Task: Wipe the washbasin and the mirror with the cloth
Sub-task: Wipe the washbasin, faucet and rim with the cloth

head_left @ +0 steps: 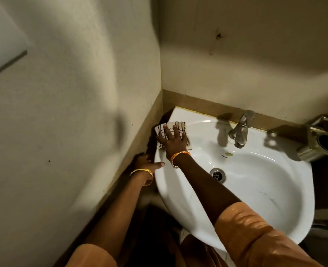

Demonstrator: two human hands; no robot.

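Pressed flat on the back left rim of the washbasin (236,189) — one checked cloth (170,133), lying under the spread, straight fingers (175,131) of the right hand (173,142), edges poking out beyond the fingertips. Left hand (146,164) gripping the basin's left edge, thumb on top of the rim, other fingers hidden in the dark gap by the wall. One tap (240,132), one drain (217,175). Bangles on both wrists, too blurred to count. Metal holder (321,139) at right cut off by the frame.
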